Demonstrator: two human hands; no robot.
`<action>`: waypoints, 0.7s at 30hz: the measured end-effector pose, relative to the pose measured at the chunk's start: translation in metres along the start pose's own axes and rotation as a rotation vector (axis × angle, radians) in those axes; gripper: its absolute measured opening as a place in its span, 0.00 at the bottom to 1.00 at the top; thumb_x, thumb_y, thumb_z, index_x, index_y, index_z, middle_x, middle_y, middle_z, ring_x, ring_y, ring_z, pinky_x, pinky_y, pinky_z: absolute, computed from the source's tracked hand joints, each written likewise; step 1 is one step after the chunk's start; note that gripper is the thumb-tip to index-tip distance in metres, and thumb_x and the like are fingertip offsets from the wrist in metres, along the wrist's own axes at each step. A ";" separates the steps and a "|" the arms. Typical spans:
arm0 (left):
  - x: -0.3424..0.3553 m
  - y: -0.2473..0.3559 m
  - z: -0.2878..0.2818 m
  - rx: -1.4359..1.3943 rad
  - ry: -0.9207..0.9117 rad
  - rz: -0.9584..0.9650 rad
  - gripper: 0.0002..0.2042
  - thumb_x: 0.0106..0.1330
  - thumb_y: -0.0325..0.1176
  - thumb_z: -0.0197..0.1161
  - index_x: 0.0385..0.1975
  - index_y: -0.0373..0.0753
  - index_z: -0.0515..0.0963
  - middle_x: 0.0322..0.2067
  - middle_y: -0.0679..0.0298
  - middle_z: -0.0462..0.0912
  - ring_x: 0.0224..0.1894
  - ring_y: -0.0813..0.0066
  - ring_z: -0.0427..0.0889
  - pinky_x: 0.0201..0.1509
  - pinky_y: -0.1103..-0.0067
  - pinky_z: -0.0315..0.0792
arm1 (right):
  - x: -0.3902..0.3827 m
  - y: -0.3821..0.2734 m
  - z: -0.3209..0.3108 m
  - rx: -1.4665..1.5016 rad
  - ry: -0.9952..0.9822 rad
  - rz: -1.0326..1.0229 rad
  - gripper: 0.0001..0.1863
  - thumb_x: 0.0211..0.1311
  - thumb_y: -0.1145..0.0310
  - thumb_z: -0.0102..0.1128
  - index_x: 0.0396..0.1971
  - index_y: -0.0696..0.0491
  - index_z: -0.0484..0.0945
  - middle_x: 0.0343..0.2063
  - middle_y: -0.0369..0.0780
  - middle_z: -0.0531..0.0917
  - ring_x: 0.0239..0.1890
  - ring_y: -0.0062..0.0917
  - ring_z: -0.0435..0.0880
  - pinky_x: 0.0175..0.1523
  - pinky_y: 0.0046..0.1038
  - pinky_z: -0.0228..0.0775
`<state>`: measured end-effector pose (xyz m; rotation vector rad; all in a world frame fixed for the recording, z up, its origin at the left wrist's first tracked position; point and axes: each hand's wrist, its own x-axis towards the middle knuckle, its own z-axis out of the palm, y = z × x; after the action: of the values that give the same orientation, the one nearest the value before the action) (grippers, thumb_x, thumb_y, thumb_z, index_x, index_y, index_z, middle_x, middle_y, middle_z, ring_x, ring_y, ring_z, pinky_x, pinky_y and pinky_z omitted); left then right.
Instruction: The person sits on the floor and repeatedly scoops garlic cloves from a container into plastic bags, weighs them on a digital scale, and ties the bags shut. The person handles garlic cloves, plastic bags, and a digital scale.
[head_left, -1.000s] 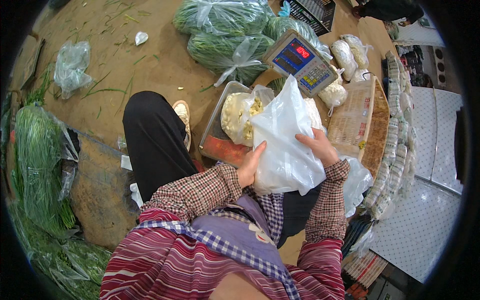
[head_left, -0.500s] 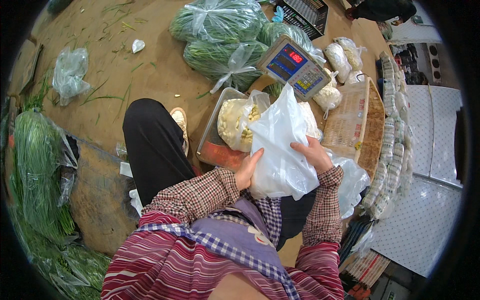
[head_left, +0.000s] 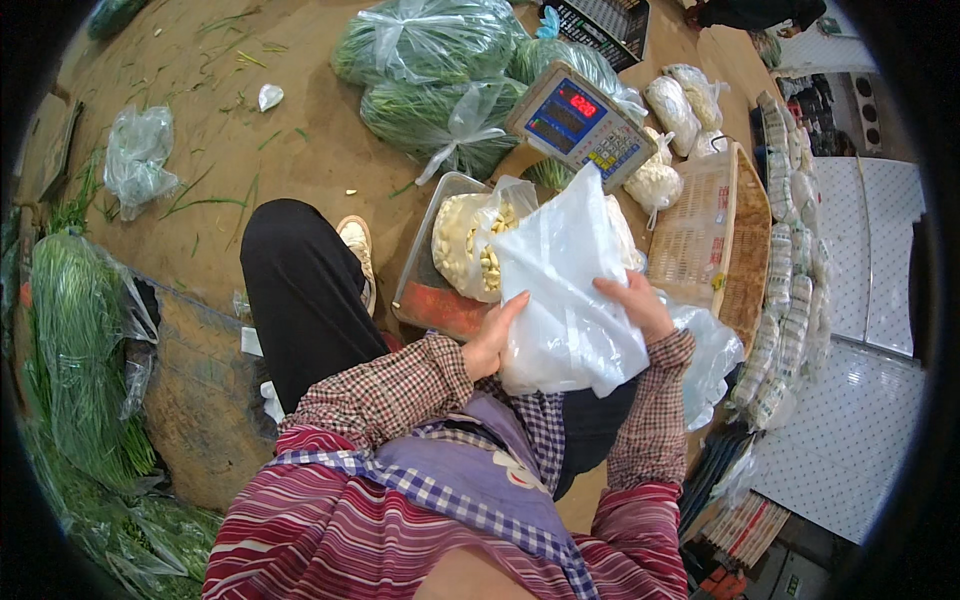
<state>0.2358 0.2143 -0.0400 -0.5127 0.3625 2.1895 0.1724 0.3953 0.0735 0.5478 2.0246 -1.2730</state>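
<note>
Between my two hands I hold a white plastic bag (head_left: 570, 280), spread in front of me above my lap. My left hand (head_left: 494, 338) grips its left edge, thumb on top. My right hand (head_left: 640, 305) pinches the right side, also with the thumb over the plastic. Just beyond lies a clear bag of pale, bean-like pieces (head_left: 458, 240), resting in the metal tray (head_left: 425, 235) of a scale. The scale's display (head_left: 580, 122) stands tilted behind the white bag, its red digits lit. The bag hides part of the tray.
Bagged green stalks (head_left: 440, 125) are piled at the far middle; more green bundles (head_left: 85, 340) lie at left. A wicker basket (head_left: 692, 235) sits at right, beside several filled bags (head_left: 675, 115). A black crate (head_left: 600, 30) and a person (head_left: 760, 12) are at the back.
My right hand has shifted slightly right and down along the bag. The bag's top has tilted a little, and the display digits have changed.
</note>
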 end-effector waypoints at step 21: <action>-0.010 0.004 0.019 -0.141 -0.014 0.065 0.28 0.56 0.41 0.54 0.53 0.37 0.52 0.47 0.57 0.64 0.49 0.65 0.67 0.50 0.70 0.66 | 0.052 -0.059 -0.029 -0.259 0.021 0.137 0.22 0.49 0.62 0.54 0.32 0.70 0.71 0.27 0.45 0.78 0.25 0.23 0.77 0.29 0.21 0.69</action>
<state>0.2343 0.2131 -0.0180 -0.5686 0.2209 2.2913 0.0885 0.3957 0.0803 0.5672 2.0896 -0.9113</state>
